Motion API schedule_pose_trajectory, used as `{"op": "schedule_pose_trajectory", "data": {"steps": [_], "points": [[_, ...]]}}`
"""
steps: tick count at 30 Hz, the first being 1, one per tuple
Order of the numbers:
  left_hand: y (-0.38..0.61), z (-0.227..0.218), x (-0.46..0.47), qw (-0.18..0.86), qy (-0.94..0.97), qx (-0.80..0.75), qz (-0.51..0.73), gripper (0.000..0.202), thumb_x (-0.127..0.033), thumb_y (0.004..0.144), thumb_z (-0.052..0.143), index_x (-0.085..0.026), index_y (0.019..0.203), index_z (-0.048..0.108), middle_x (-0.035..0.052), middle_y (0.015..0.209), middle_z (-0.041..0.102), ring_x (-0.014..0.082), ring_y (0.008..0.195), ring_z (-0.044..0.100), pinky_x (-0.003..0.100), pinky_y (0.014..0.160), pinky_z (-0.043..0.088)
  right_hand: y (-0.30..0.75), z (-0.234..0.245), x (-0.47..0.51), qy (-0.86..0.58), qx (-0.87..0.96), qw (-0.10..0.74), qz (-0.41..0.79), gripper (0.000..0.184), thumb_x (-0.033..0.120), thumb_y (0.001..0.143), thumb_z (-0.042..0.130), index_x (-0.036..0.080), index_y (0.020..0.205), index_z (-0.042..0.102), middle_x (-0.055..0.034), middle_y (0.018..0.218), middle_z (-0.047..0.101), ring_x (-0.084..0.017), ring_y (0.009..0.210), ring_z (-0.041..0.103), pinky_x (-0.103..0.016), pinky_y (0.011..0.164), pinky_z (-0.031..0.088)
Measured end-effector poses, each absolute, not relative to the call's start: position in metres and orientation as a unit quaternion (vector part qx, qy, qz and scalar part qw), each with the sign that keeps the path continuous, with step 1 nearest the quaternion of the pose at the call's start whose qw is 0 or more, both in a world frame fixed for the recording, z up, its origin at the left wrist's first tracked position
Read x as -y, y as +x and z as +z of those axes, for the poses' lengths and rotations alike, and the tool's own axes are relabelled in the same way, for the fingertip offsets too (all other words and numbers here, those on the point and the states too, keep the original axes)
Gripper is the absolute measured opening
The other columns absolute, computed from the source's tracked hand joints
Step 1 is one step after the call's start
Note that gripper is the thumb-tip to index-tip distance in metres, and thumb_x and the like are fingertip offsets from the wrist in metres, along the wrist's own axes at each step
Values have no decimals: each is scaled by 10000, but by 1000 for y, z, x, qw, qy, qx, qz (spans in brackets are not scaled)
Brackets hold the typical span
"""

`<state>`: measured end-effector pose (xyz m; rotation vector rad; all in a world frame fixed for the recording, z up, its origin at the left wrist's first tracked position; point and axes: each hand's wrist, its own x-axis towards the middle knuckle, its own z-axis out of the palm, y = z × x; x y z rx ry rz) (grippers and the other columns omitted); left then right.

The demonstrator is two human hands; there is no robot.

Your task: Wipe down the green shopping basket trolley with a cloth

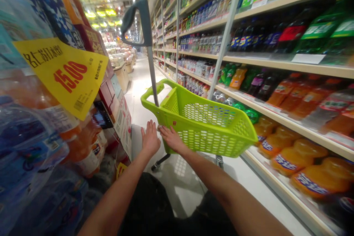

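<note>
A lime-green wheeled shopping basket point(212, 138) stands right in front of me, with perforated sides and a grey pull handle point(148, 25) rising from its near left end. My right hand point(173, 139) lies against the basket's side near that end, its fingers stretched out. Just left of it, my left hand point(151, 138) hovers beside the basket's corner with fingers extended and nothing in it. Whether the left fingertips touch the basket, I cannot tell. No goods show inside the basket from here.
Drink shelves point(276, 62) line the right side, with large orange soda bottles point(295, 151) on the lowest level. At left, stacked bottle packs point(30, 147) and a yellow price sign point(66, 73) stand close by. A pale floor aisle point(141, 73) runs ahead between them.
</note>
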<state>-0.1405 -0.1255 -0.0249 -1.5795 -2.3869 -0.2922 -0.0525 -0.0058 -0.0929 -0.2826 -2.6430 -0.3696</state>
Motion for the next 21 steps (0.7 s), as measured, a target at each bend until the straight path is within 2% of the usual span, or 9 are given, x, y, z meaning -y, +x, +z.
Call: {"op": "schedule_pose_trajectory", "data": {"steps": [3, 9, 13, 21], "points": [[-138, -27, 124, 131, -550, 819, -100, 733, -151, 692, 471, -47, 1383, 249, 164, 1490, 176, 252, 1378, 142, 519, 1094, 132, -44, -85, 9, -117, 954, 245, -129, 350, 124, 854, 450, 159, 1188, 551, -128, 1360, 449, -236, 1272, 389, -499, 1034, 297], [-137, -18, 117, 138, -535, 825, -114, 739, -146, 694, 469, -38, 1385, 232, 176, 1487, 176, 246, 1379, 139, 521, 1095, 116, -37, -28, -3, -163, 907, 369, -126, 439, 93, 874, 352, 178, 1288, 471, -102, 1392, 403, -213, 1344, 259, -494, 1087, 174], [-127, -20, 114, 144, -548, 817, -113, 723, -154, 704, 455, -40, 1384, 239, 173, 1486, 187, 250, 1377, 146, 527, 1092, 130, -36, -32, -8, -175, 913, 345, -130, 409, 95, 872, 364, 166, 1247, 511, -99, 1386, 415, -228, 1328, 292, -497, 1072, 210], [-109, -36, 114, 139, -576, 798, -108, 732, -153, 691, 451, -54, 1388, 250, 164, 1483, 200, 246, 1378, 143, 525, 1094, 121, -13, -103, -3, -199, 940, 250, -118, 382, 93, 841, 417, 181, 1185, 558, -107, 1350, 464, -238, 1260, 403, -496, 1031, 296]]}}
